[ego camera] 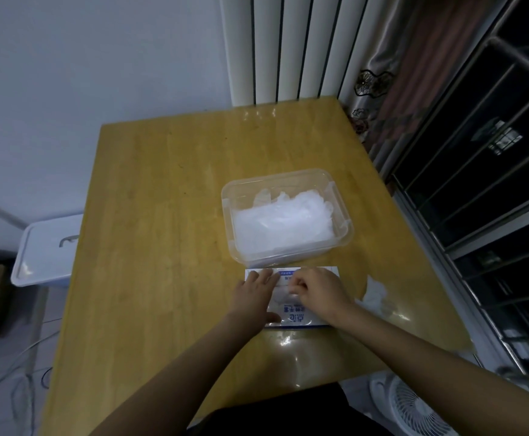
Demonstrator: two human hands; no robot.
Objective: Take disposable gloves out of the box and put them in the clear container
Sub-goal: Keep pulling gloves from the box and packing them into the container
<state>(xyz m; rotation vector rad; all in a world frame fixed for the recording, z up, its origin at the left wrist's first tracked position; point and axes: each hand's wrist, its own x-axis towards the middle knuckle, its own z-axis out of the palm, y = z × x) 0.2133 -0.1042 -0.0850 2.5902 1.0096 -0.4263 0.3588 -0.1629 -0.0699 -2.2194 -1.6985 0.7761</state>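
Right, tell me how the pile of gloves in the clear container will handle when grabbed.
Probably floppy: the gloves lie crumpled in the clear container, holding no shape. Likely very light, since they look like thin translucent film. They may lift as a clinging clump rather than singly, as the layers lie packed together.

A yellow wooden table (162, 215) is standing against a pale wall (99, 58), its far edge meeting a white column radiator (288, 45). A patterned curtain (414, 73) is hanging beside a dark barred window (493, 152). A white lidded bin (46, 250) is sitting at the table's left edge, and a white fan (414, 407) is standing below its near right corner.
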